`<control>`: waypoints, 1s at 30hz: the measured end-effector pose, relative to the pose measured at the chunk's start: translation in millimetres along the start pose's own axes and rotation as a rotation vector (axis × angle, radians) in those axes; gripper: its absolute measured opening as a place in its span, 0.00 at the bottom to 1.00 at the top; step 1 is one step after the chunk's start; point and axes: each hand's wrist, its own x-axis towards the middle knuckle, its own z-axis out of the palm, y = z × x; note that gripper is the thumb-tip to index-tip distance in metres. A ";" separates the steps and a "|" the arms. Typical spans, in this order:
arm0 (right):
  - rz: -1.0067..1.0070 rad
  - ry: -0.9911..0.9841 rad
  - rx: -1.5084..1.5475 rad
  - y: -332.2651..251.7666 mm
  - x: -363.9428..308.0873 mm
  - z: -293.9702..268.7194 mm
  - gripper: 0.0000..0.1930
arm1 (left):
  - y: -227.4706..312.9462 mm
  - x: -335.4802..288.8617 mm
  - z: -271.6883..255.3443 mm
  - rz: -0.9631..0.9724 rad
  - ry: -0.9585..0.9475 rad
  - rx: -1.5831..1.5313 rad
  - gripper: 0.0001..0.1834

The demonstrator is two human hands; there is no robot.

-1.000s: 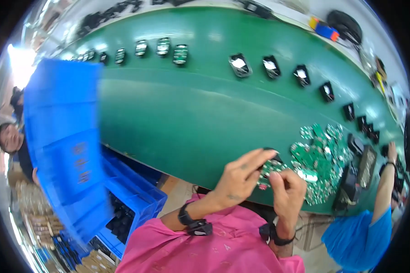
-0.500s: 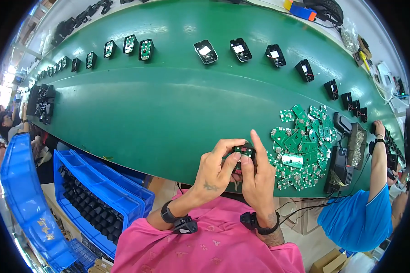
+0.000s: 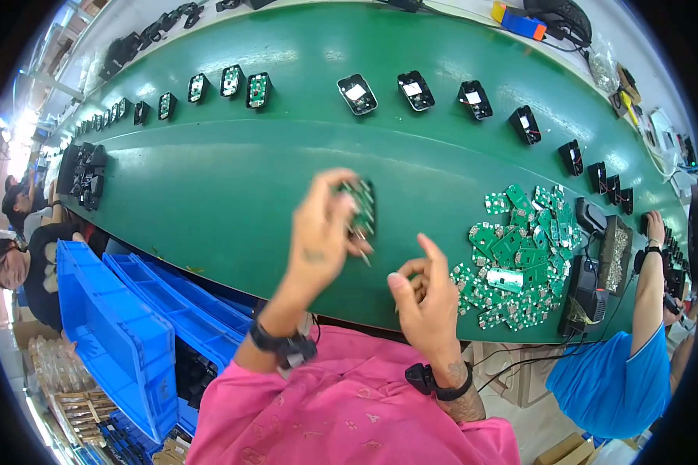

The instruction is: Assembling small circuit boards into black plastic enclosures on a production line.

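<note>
My left hand (image 3: 318,244), blurred by motion, holds a small black case with a green circuit board (image 3: 364,205) over the middle of the table. Its fingers wrap round the case's left side, and thin wire ends show below it. Apart from it, my right hand (image 3: 428,306) hovers near the table's front edge. Its thumb and index finger are spread and the other fingers curl in; I see nothing in it. Just right of that hand lies a heap of loose green circuit boards (image 3: 523,252).
A row of black cases with boards (image 3: 257,91) and a row of open cases with white labels (image 3: 416,91) line the far side. A black device (image 3: 585,283) and a tray of small parts (image 3: 614,256) stand right, beside a co-worker's arm (image 3: 647,294). Blue crates (image 3: 116,349) stand left.
My left hand has carried the case forward and left, away from my right hand, which has let go of it. The blue crate at the left has shifted, and a person there shows more fully.
</note>
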 end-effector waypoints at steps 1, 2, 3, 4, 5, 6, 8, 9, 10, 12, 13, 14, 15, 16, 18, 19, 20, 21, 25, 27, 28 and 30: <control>0.006 0.025 -0.069 -1.2 -3.3 3.1 0.23 | -4.4 28.9 -14.4 0.046 0.029 0.065 0.13; -0.002 0.022 -0.066 4.0 -8.0 6.0 0.23 | -8.0 61.0 -29.6 0.089 0.093 0.095 0.13; -0.166 -0.003 -0.194 16.1 -12.4 9.6 0.21 | -6.0 91.2 -36.3 0.146 0.176 0.104 0.13; -0.336 -0.034 -0.314 21.1 -15.2 12.2 0.18 | -0.4 117.8 -47.9 0.199 0.239 0.131 0.14; -0.347 -0.019 -0.297 15.8 -17.1 14.9 0.14 | -4.9 146.1 -60.7 0.238 0.240 0.202 0.15; -0.338 -0.009 -0.304 15.1 -17.6 14.7 0.14 | -8.4 172.3 -68.0 0.232 0.250 0.228 0.15; -0.414 -0.018 -0.299 17.2 -16.4 10.4 0.14 | -15.7 203.2 -69.2 0.243 0.284 0.308 0.16; -0.370 -0.032 -0.257 13.0 -17.5 6.7 0.11 | -20.3 213.4 -73.5 0.228 0.315 0.381 0.17; -0.359 -0.017 -0.266 10.6 -18.3 0.1 0.11 | -25.0 221.7 -79.1 0.212 0.349 0.455 0.18; -0.341 0.050 -0.309 8.6 -23.6 -17.9 0.08 | -26.2 221.3 -72.3 0.325 0.404 0.500 0.20; -0.331 0.136 -0.317 6.9 -26.3 -24.4 0.06 | -32.4 224.1 -88.0 0.444 0.482 0.548 0.21; -0.317 0.149 -0.330 11.1 -27.1 -37.8 0.06 | -15.6 209.5 -77.4 0.336 0.490 0.653 0.23; -0.248 0.243 -0.402 15.7 -27.6 -52.1 0.08 | -19.8 206.9 -72.1 0.496 0.559 0.722 0.28; -0.188 0.331 -0.462 17.8 -27.4 -62.2 0.10 | -19.0 202.1 -73.7 0.662 0.641 0.795 0.33; -0.105 0.321 -0.548 19.9 -15.8 -77.3 0.13 | -7.4 169.6 -47.0 0.693 0.441 0.815 0.38; -0.040 0.301 -0.622 18.9 -7.7 -80.7 0.17 | -0.2 157.5 -35.8 0.724 0.263 0.838 0.44; -0.065 0.288 -0.606 14.4 1.0 -80.1 0.17 | -2.9 159.3 -35.4 0.746 0.233 0.997 0.54; -0.056 0.278 -0.695 9.3 9.3 -78.4 0.19 | -8.0 163.3 -31.1 0.674 0.203 1.037 0.58; -0.058 0.243 -0.829 16.0 28.0 -76.7 0.22 | -4.5 175.5 -14.3 0.431 0.101 0.911 0.48; -0.056 0.241 -0.830 20.5 30.0 -74.6 0.19 | -4.5 173.2 -14.3 0.482 0.099 0.871 0.43; -0.067 0.244 -0.825 21.4 30.8 -73.9 0.19 | -6.7 169.7 -16.4 0.489 0.108 0.875 0.43; -0.245 0.309 -0.895 23.1 34.0 -71.6 0.14 | -13.3 155.5 -19.5 0.594 0.184 0.714 0.42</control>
